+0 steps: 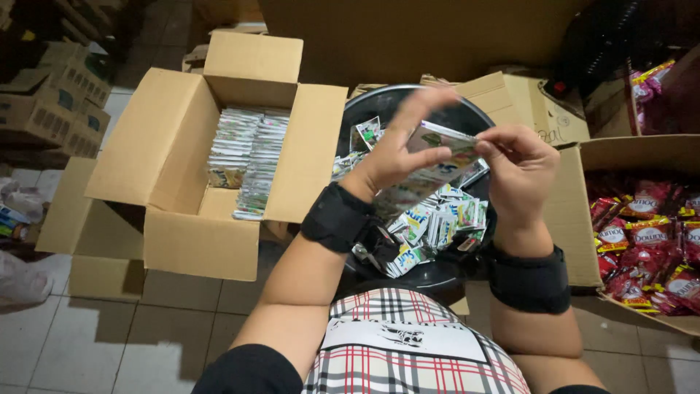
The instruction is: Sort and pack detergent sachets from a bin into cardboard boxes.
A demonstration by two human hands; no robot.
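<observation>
White-green sachet stack (430,164), seemingly flat, blurred

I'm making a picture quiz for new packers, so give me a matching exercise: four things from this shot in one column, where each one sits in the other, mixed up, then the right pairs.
Things:
1. stacked sachets
2. loose sachets
3. red packets
4. sachet bundle

Places:
A. in the open carton at the right
B. between the left hand and right hand
C. in the open carton at the left
D. in the round black basin

Pairs: 1-C, 2-D, 3-A, 4-B
</observation>
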